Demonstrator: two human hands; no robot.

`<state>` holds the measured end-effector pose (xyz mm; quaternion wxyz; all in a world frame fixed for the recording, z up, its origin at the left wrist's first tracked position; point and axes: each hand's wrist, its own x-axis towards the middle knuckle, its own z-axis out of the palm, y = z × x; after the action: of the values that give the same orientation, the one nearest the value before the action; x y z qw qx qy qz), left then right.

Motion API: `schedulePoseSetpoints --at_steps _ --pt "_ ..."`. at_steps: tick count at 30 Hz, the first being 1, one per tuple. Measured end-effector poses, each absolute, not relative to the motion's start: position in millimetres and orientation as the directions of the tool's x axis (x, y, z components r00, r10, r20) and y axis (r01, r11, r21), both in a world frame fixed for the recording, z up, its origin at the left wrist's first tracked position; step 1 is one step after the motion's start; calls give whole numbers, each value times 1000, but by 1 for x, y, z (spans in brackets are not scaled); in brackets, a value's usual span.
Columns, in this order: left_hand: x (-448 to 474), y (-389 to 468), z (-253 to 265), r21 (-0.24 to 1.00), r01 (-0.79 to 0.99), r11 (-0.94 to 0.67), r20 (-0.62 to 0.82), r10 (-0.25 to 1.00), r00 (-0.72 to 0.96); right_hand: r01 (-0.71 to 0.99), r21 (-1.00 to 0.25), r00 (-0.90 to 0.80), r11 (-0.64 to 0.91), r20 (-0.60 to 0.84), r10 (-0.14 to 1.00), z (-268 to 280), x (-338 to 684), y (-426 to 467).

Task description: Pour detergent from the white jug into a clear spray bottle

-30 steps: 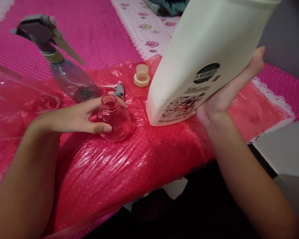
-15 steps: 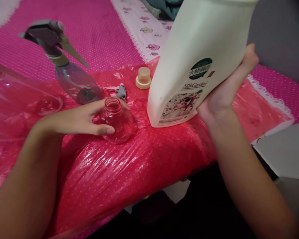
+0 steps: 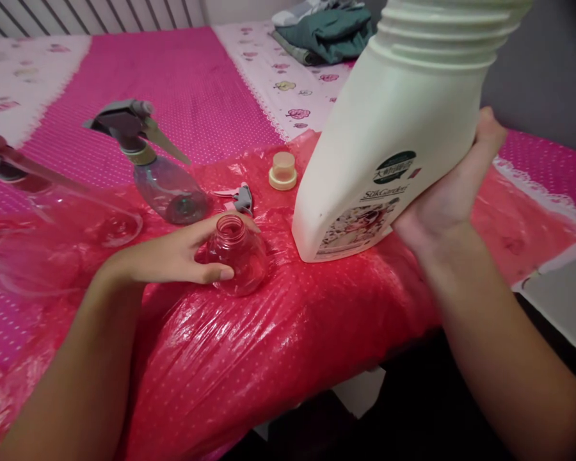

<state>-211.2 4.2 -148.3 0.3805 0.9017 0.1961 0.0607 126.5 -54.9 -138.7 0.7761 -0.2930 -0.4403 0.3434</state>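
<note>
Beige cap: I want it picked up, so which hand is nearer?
Left. The left hand lies just in front of the beige cap; the right hand is farther right.

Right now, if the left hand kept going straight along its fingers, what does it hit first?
The left hand already touches the small clear bottle; beyond that, probably the big white bottle, though depth is unclear.

This is a bedroom in a home. A bed (image 3: 182,70) fills most of the view, with a pink dotted sheet and a white edge with little flowers. Folded clothes (image 3: 326,29) lie on it at 12 o'clock. A red plastic sheet (image 3: 288,333) covers the near part. A grey wall (image 3: 537,70) is at 2 o'clock.
</note>
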Motion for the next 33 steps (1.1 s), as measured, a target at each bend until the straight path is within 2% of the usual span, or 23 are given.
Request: schedulePoseSetpoints --at_steps 7,14,19,25,29,33 --pt "-212 7 -148 686 248 -684 12 351 936 -185 -713 495 677 527 691 -147 129 -51" --pt "-207 6 -146 675 139 -725 110 285 952 -260 -709 463 656 504 729 -149 127 -52" --pt "-206 6 -147 678 141 -721 105 285 953 -249 -716 424 652 524 739 -148 123 -53" --pt "-205 5 -143 704 202 -681 50 331 942 -201 -693 502 692 534 681 -150 117 -51" --pt "-205 5 -142 722 214 -658 31 339 940 -249 -684 484 686 526 699 -150 116 -50" --pt "-206 5 -143 725 236 -647 7 350 937 -222 -685 523 694 517 677 -149 116 -48"
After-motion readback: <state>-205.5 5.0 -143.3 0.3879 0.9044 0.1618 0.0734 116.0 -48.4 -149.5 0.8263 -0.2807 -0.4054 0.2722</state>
